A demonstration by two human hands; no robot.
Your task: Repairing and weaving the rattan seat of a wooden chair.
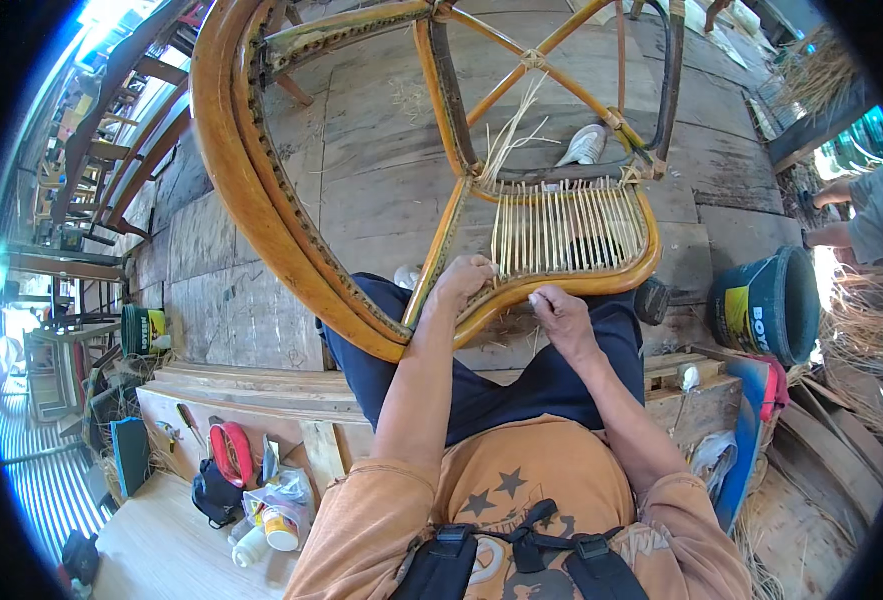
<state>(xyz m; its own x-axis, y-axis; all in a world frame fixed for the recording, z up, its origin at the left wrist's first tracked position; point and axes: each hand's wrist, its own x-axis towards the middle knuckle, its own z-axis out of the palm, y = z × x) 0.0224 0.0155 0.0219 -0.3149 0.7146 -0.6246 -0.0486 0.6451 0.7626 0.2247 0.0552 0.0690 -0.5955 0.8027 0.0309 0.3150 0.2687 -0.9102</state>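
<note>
A curved rattan chair frame (224,175), varnished orange-brown, leans over my lap. One small section of it carries a row of pale cane strands (567,228) strung between its far and near rails. My left hand (468,278) is closed at the near end of the leftmost strand, its fingertips pinched there. Just outside the curved near rail, my right hand (563,314) is closed, thumb uppermost; whatever lies inside its fingers is hidden. Loose cane ends (512,135) stick up from the far left corner of the strung section. Small holes line the inner edges of the frame.
A dark bucket (770,305) stands to the right, near another person's legs (842,205). Behind it lies a heap of straw-like strips (852,350). On the bench at lower left are a red-and-black bag (230,455) and a plastic bag of containers (280,508). Chairs (142,150) stand far left.
</note>
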